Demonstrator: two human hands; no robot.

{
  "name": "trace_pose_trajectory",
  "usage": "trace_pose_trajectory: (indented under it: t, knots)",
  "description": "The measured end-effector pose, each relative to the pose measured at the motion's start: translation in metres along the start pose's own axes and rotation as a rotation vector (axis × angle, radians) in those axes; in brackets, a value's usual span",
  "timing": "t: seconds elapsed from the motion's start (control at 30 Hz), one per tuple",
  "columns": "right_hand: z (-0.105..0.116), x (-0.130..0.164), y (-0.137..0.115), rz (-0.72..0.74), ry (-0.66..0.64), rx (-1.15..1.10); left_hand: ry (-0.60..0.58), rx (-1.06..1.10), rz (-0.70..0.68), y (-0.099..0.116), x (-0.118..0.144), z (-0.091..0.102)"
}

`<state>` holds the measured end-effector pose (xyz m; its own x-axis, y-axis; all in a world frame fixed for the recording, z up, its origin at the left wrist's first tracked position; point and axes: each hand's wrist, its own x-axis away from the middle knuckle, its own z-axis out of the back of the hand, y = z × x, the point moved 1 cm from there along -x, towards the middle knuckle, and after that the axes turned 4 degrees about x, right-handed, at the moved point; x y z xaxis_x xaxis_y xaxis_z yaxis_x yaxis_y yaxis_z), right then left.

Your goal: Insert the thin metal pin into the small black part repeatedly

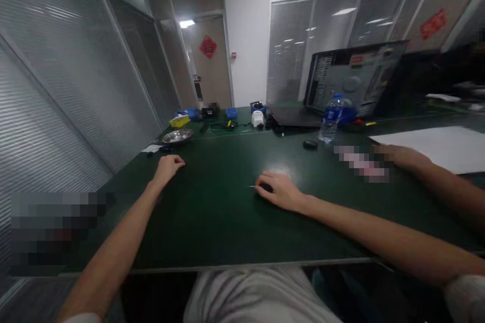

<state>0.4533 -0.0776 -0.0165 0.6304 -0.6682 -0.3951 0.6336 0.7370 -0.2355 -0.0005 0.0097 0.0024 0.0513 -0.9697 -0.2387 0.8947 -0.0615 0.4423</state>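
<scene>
My left hand (167, 167) is over the left part of the green table, its thumb and fingertips pinched together. Whatever lies between them, if anything, is too small to make out. Near the middle of the table, my right hand (279, 191) is closed with curled fingers. From its fingertips a thin pale stick (252, 186) points left, and its exact kind cannot be told. Beyond my left hand stands a round shiny metal dish (177, 136) with small contents I cannot make out.
At the right, another person's hand (403, 156) rests by a white sheet (439, 144). A water bottle (330, 123) and a black computer mouse (310, 145) stand before a computer case (352, 78). Along the back are a yellow box (179, 121), cables (223, 125) and a laptop (295, 116).
</scene>
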Motion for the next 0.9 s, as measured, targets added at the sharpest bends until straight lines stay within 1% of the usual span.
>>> trace_pose_trajectory:
  t: [0.1, 0.17, 0.23, 0.3, 0.37, 0.43, 0.53, 0.7, 0.9]
  knots:
    - [0.000, 0.001, -0.001, 0.006, -0.006, 0.004, -0.123, 0.124, -0.197, 0.049, 0.012, -0.019]
    - [0.001, 0.001, -0.002, 0.012, -0.011, 0.006, -0.225, 0.250, -0.350, 0.085, 0.028, -0.034]
    - [0.002, 0.001, -0.003, 0.017, -0.017, 0.007, -0.337, 0.385, -0.475, 0.122, 0.048, -0.049]
    - [0.002, 0.001, -0.003, 0.017, -0.022, 0.013, -0.429, 0.467, -0.551, 0.153, 0.069, -0.063]
    - [0.002, 0.000, -0.003, 0.012, -0.022, 0.024, -0.478, 0.508, -0.572, 0.174, 0.085, -0.074]
    - [0.003, 0.000, -0.004, 0.009, -0.026, 0.028, -0.483, 0.543, -0.549, 0.183, 0.094, -0.079]
    - [0.003, 0.000, -0.004, 0.011, -0.037, 0.022, -0.474, 0.595, -0.514, 0.184, 0.096, -0.080]
    - [0.003, 0.000, -0.005, 0.034, -0.048, 0.039, -0.444, 0.571, -0.531, 0.181, 0.094, -0.078]
    - [0.002, 0.001, -0.006, 0.078, -0.050, 0.035, -0.431, 0.614, -0.576, 0.183, 0.098, -0.079]
